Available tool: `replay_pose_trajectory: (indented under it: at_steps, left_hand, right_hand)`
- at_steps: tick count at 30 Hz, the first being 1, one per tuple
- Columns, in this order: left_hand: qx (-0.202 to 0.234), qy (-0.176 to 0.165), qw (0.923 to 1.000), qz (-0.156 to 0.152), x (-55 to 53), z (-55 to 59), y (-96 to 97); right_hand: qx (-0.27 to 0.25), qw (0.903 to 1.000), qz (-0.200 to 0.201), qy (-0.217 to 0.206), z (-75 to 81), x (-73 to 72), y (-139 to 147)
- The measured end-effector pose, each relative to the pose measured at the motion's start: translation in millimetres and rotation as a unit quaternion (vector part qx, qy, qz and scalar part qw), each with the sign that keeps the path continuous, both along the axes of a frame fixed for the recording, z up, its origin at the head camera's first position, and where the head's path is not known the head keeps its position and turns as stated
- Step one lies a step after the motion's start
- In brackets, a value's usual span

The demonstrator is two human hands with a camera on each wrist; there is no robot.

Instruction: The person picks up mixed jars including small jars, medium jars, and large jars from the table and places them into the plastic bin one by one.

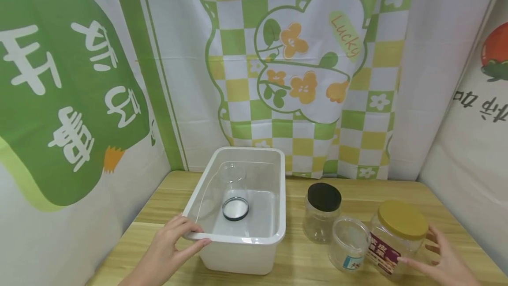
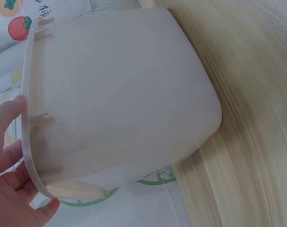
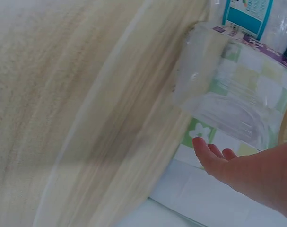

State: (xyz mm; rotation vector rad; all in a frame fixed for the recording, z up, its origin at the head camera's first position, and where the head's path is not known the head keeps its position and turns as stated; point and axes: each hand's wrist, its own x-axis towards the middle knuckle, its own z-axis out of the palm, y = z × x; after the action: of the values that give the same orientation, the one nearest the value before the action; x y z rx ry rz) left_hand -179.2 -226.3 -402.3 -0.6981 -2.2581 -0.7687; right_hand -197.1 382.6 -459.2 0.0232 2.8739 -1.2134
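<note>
My left hand (image 1: 172,244) grips the near left corner of a white plastic bin (image 1: 254,257), fingers over the rim and thumb along the front edge. Inside the bin lies a clear jar (image 1: 234,184) with a dark-edged silver lid (image 1: 235,209) toward me. On the right, my right hand (image 1: 448,257) is spread around a clear jar with a gold lid (image 1: 402,220) and a purple label (image 1: 382,253). Its thumb is at the label side and its fingers at the far right side. In the right wrist view a gap shows between the fingers (image 3: 212,153) and the jar wall (image 3: 228,113).
A clear jar with a black lid (image 1: 324,197) stands right of the bin. Between it and the gold-lidded jar is a short clear tub (image 1: 349,239) with a blue label. Printed curtains (image 1: 301,140) enclose the wooden table (image 1: 293,259) at the back and sides.
</note>
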Motion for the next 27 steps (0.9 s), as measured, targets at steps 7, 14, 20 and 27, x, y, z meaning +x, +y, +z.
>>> replay_pose_trajectory:
  at_steps: [7,14,20,27]
  left_hand:
    - [0.001,0.009,1.0000,-0.004,0.7,-0.2,-0.4]
    - [-0.004,0.000,1.0000,0.008,1.9,1.1,1.2]
    - [-0.005,-0.009,0.9998,0.015,3.4,1.6,2.0]
    - [-0.004,-0.008,0.9999,0.013,2.9,1.6,2.1]
  right_hand:
    - [0.001,0.9990,0.009,-0.043,-7.9,-3.4,0]
    - [-0.002,0.9975,0.010,-0.070,-11.1,-5.6,-2]
    - [-0.002,0.9964,0.007,-0.084,-11.7,-7.5,-3]
    - [-0.012,0.9959,-0.001,-0.090,-11.4,-8.1,-3]
